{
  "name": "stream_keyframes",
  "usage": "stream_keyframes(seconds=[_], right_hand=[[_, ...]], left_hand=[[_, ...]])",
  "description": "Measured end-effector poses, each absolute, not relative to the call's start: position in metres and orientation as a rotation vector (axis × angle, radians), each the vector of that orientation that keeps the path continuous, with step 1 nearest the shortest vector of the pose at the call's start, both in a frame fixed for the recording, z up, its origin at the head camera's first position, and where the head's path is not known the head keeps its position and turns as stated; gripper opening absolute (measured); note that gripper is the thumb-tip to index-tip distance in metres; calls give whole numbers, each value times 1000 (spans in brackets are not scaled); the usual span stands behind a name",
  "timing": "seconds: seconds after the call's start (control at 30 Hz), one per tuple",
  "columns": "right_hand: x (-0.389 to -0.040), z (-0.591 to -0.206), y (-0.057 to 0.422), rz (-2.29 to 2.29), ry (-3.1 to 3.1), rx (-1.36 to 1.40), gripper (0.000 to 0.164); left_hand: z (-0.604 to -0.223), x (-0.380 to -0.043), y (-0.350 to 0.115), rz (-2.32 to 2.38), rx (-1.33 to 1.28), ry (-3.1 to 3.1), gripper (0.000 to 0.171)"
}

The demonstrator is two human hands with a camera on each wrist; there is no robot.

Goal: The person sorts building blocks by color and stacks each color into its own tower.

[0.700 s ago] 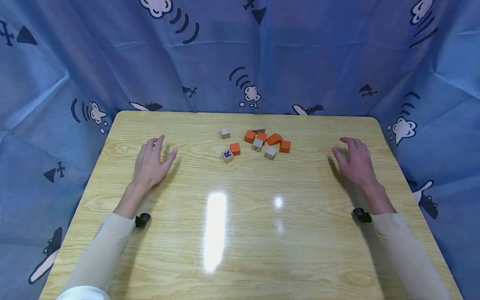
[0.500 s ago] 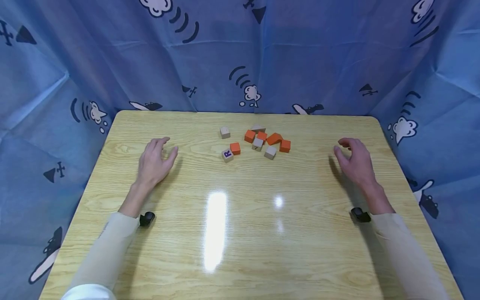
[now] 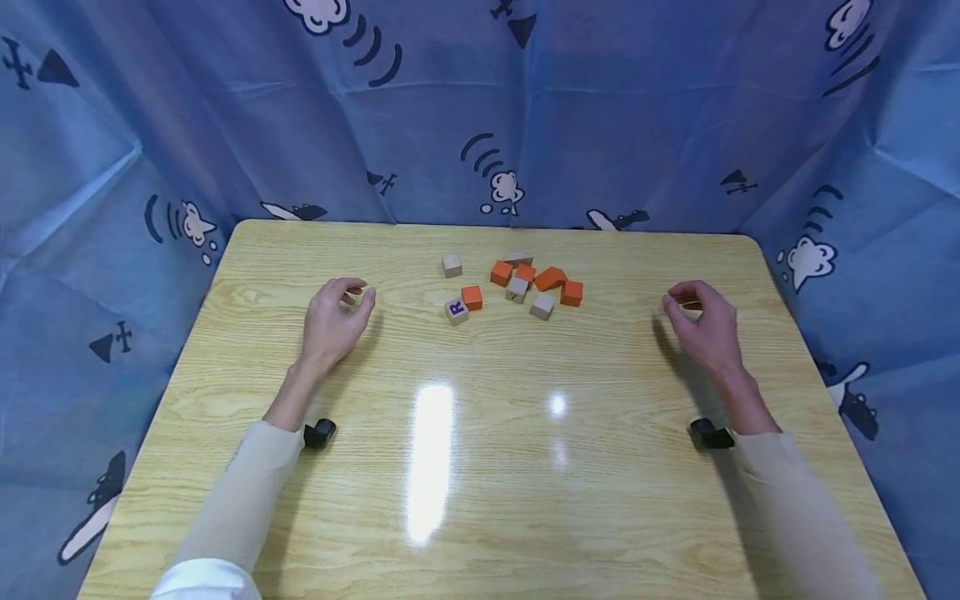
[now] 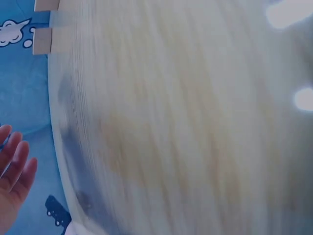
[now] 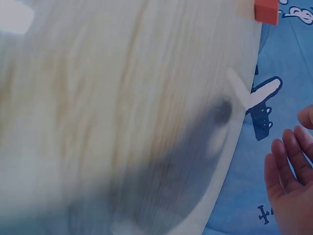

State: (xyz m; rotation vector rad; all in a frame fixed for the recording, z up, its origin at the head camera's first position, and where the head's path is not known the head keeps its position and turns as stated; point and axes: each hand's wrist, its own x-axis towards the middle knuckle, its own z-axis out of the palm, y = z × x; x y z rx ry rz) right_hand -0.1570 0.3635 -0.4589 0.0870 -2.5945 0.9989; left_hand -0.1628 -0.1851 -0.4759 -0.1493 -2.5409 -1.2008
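My left hand hovers over the left side of the table, fingers loosely bent, holding nothing. On the far right my right hand hangs the same way, thumb near the fingertips and nothing held. Between them, toward the back, lie small blocks. A pale cube marked R sits against an orange cube, with a pale cube behind them. To their right is a loose cluster with an orange cube, a bent orange block and a pale cube. The left wrist view catches a pale block; the right, an orange block.
The glossy wooden table shows bright light reflections. A blue patterned curtain encloses its back and sides. Each wrist wears a small black camera, such as the left wrist's camera.
My left hand has moved right, toward the blocks, and its fingers have bent more. The right hand has shifted slightly left, fingers curling in. The blocks stay where they were.
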Motion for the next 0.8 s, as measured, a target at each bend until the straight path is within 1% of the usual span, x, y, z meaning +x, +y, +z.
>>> stream_keyframes(seconds=[0.3,0.6,0.8], right_hand=[[-157,-462,352,1113,-2557,28,23],[-157,-462,344,1260,-2577,-61,31],[-158,-462,335,1336,-2567,-54,30]], left_hand=[[-475,-167,-160,-1398,-172,-2501,28],[-479,-173,-137,-1527,-240,-2513,27],[-481,-176,-123,-1580,-291,-2560,33]])
